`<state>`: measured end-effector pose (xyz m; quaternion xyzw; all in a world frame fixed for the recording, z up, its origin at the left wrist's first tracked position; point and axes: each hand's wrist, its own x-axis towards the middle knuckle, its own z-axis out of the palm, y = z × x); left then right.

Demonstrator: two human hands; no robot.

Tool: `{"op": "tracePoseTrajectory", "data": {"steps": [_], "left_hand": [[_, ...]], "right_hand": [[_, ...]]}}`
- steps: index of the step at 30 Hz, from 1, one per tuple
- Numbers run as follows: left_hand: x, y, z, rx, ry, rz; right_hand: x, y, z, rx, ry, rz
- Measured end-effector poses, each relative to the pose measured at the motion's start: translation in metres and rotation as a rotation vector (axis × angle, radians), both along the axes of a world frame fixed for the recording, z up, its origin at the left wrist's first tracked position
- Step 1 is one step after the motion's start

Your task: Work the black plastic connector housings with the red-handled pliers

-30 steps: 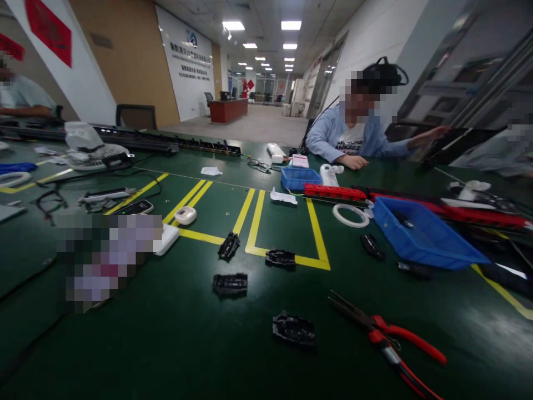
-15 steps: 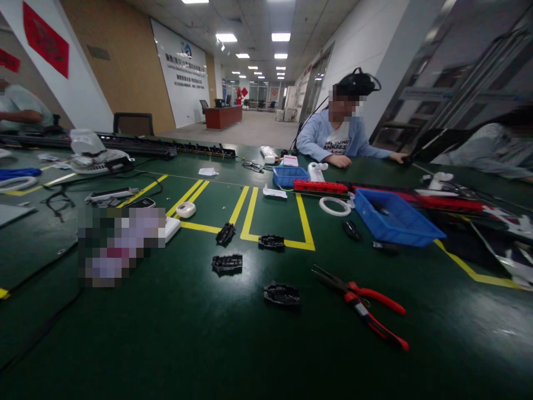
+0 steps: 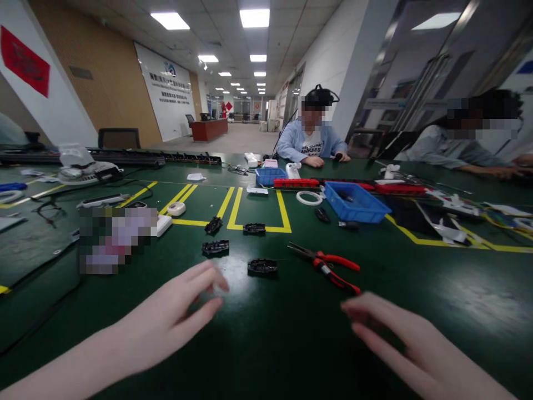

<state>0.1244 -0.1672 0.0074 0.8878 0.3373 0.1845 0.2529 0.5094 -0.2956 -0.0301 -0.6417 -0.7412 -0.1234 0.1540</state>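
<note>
My left hand (image 3: pixel 183 311) hovers over the green table with thumb and fingers apart, holding nothing. Nearest to it are a black part (image 3: pixel 215 248) just beyond its fingers and another black part (image 3: pixel 262 266) to its right. Two more black parts, one at the left (image 3: pixel 214 225) and one at the right (image 3: pixel 254 228), lie farther back by the yellow tape. My right hand (image 3: pixel 387 333) has its thumb apart from its curled fingers and is also without an object. Its fingertips are close to the red handles of the pliers (image 3: pixel 327 268), whose jaws point left.
Blue bins, a large one (image 3: pixel 356 204) and a small one (image 3: pixel 270 176), stand farther back. A white ring (image 3: pixel 309 198) lies between them. At the left are a white box (image 3: pixel 161 225), cables and a white device (image 3: pixel 79 166). People sit across the table.
Both of my hands have come into view from below. The camera view has shifted, and the person opposite now has both hands closer together, one at a small dark object.
</note>
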Motion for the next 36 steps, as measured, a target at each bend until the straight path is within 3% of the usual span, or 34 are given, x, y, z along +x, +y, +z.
{"op": "tracePoseTrajectory", "data": {"steps": [2, 5, 9, 12, 18, 26, 36], "left_hand": [[0.032, 0.02, -0.004, 0.041, 0.025, -0.059], [0.072, 0.045, -0.019, 0.129, 0.046, -0.103], [0.095, 0.059, -0.043, 0.15, 0.074, -0.132], [0.098, 0.06, -0.051, 0.162, 0.068, -0.175], [0.093, 0.06, -0.055, 0.076, -0.084, -0.193], [0.093, 0.073, -0.064, -0.009, -0.187, -0.21], [0.094, 0.074, -0.064, -0.068, -0.214, -0.186]], "right_hand": [[0.004, 0.029, -0.001, -0.064, -0.004, 0.015], [0.009, 0.069, -0.009, -0.095, -0.035, -0.116], [0.004, 0.091, -0.016, -0.121, -0.043, -0.152], [-0.002, 0.097, -0.013, -0.099, -0.058, -0.124], [-0.012, 0.11, -0.004, -0.081, -0.058, -0.044], [-0.023, 0.089, 0.003, -0.019, 0.03, 0.062], [-0.023, 0.087, 0.003, 0.097, 0.03, 0.208]]}}
